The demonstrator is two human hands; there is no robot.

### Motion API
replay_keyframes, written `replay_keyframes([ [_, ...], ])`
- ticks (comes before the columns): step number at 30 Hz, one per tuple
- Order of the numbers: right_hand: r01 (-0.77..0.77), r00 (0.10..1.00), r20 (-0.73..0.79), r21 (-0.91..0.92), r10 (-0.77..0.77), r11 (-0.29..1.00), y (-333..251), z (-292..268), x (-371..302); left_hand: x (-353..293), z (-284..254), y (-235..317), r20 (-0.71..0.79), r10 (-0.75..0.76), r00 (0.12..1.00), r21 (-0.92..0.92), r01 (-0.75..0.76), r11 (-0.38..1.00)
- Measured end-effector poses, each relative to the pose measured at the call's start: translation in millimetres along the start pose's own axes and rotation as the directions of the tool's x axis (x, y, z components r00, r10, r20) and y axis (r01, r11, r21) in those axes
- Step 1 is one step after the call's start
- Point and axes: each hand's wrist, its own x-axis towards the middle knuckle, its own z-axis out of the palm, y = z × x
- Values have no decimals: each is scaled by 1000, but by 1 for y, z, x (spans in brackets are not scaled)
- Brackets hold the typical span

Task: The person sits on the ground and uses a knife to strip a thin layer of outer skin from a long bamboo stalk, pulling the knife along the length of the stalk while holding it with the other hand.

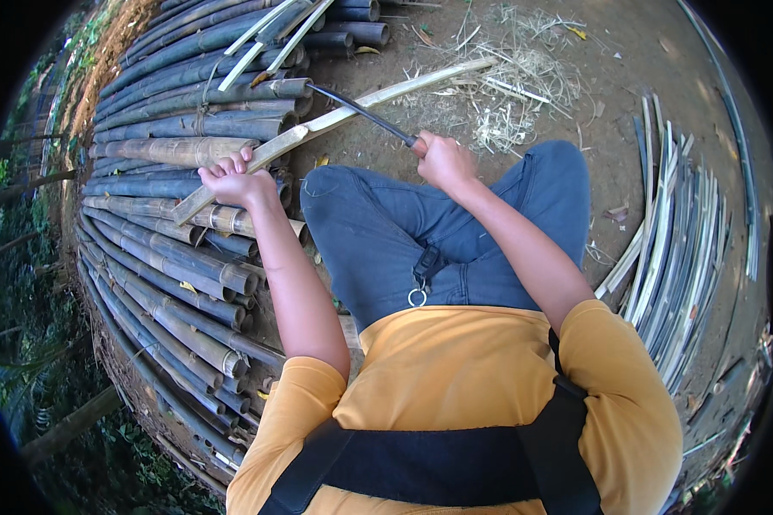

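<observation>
**Bamboo strip under the blade: where a slip would land**

The bamboo strip point(335, 116) is laid slantwise across the stacked bamboo poles point(172, 197), its far end out over the bare dirt ground point(627, 77) and its near end clamped in the left hand point(232, 182), fingers wrapped shut around it. The largest hazard is judged to be that stack: round poles could roll or shift under pressure, and the strip would be thrown off line. The strip itself is long and thin and is steadied at one end only, so twisting or sudden splitting along the grain may be expected. The knife point(361, 112) is gripped tight by the handle in the right hand point(442, 161), its blade set into the strip just beyond the left hand. If the blade were to break free suddenly, the left fingers and the blue-trousered knee point(352, 206) would be nearest to it.
</observation>
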Motion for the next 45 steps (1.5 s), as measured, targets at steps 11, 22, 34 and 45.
replay_keyframes([
  [11,-16,1000,-26,-68,14,998,24,-19,-4,-25,25,-1,-48,72,996,67,-69,995],
  [22,79,997,7,-70,-79,994,-9,-17,-17,-32,24,2,-28,80,996,52,-79,996],
  [34,-139,990,-34,4,139,990,14,-20,12,-44,35,4,-26,104,994,62,-102,993],
  [45,-28,1000,6,-3,28,1000,-1,-13,10,-43,33,5,18,88,996,53,-89,995],
])
